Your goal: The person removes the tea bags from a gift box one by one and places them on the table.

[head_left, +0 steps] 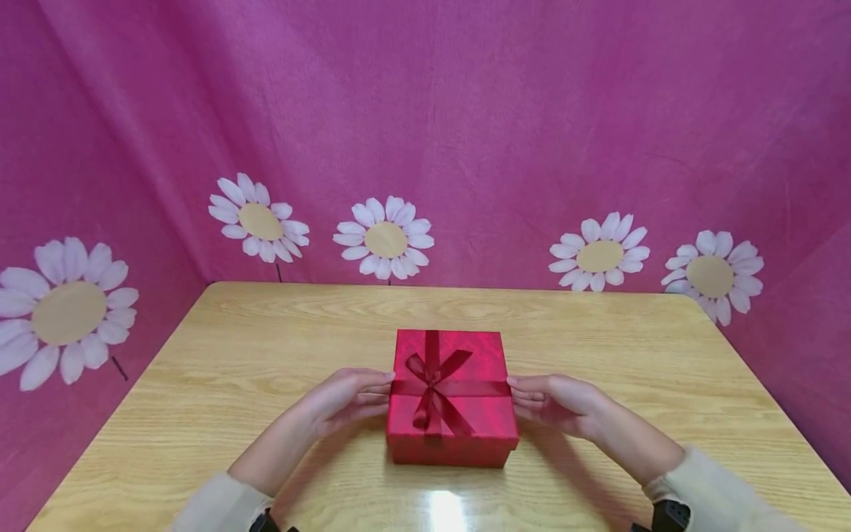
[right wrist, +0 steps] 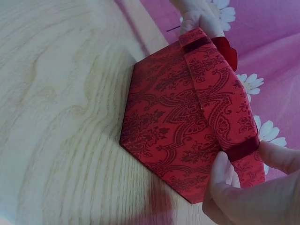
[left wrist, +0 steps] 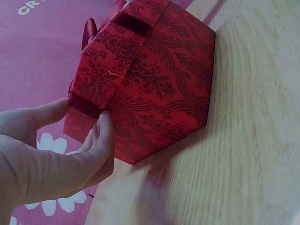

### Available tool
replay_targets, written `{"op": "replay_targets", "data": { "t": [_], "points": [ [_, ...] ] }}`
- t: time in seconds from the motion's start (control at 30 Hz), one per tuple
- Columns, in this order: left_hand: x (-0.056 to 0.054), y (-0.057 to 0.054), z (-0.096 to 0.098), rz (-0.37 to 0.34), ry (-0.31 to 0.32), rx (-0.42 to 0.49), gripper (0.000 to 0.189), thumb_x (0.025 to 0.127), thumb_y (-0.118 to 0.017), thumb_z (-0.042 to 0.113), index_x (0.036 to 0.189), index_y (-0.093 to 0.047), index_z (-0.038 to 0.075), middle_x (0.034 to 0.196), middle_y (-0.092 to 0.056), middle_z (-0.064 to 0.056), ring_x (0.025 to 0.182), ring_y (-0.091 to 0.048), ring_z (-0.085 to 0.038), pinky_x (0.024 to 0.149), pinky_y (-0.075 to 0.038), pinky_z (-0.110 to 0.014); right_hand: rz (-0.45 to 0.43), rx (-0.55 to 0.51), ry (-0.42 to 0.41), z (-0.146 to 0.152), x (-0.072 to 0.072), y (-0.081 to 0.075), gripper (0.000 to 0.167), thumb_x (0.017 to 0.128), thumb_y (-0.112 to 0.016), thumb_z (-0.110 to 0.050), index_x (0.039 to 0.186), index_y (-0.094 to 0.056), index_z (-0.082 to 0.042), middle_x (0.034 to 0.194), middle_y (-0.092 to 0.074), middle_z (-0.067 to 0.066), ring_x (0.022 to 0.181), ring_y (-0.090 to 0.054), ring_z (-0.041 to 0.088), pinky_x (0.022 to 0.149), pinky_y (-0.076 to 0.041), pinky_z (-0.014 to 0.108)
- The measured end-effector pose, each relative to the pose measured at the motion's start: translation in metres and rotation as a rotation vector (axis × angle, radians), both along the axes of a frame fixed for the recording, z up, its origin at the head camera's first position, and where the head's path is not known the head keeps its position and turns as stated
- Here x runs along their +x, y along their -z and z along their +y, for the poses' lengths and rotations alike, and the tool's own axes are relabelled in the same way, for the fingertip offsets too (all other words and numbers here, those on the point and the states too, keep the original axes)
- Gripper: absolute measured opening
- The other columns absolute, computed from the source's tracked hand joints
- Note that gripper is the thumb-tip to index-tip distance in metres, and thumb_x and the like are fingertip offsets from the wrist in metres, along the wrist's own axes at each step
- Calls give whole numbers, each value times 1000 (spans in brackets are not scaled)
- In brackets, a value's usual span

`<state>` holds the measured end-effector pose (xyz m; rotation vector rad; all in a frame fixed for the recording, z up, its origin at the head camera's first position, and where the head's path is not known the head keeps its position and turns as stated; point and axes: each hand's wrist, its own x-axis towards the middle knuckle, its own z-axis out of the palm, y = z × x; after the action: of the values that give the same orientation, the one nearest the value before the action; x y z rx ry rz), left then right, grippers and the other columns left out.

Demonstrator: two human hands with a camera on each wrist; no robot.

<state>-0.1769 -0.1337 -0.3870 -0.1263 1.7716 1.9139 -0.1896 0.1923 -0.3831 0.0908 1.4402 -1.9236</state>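
A red gift box [head_left: 448, 455] with a dark floral pattern rests on the table, its lid [head_left: 475, 352] on top. Dark red ribbon crosses the lid and ends in a bow [head_left: 433, 388]. At the lid's left side, my left hand [head_left: 349, 399] holds the rim, thumb at the top edge and fingertips by the lower edge, as the left wrist view shows. My right hand [head_left: 561, 404] grips the opposite side likewise, over the ribbon band [right wrist: 241, 149]. The box's inside is hidden.
The wooden table [head_left: 299, 318] extends around the box, with a bright reflection near its front. A magenta cloth [head_left: 465, 148] printed with white daisies hangs behind and at both sides. Light sleeves [head_left: 718, 491] and dark wrist devices [head_left: 670, 515] show at the bottom.
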Motion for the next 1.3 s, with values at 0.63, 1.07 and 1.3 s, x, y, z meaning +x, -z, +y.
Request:
{"op": "replay_targets", "data": {
  "t": [0.63, 1.07, 1.3],
  "points": [
    [10, -2, -1, -32, 18, 10, 37, 94, -57, 15, 120, -53, -11, 107, -67, -9, 96, -67, -15, 98, -55, -36, 6, -23, -31, 2, 9, 0, 20, 95, -54, -7, 91, -72, -12, 96, -69, -2, 93, -64, 8, 88, -57, 22],
    [12, 0, -6, -20, 48, 8, 34, 94, -56, 16, 118, -54, -9, 102, -67, -6, 93, -67, -14, 95, -56, -35, 20, -21, -62, 0, 10, 4, 16, 95, -54, -7, 92, -69, -12, 95, -69, -3, 94, -65, 6, 89, -57, 23],
    [11, 0, -6, -3, 46, 21, 37, 95, -55, 16, 120, -53, -12, 102, -67, -6, 93, -67, -14, 94, -57, -35, 13, 0, -44, -1, 11, 1, 17, 93, -58, -8, 107, -56, 1, 96, -69, -2, 95, -64, 7, 90, -57, 24]
  ]
}}
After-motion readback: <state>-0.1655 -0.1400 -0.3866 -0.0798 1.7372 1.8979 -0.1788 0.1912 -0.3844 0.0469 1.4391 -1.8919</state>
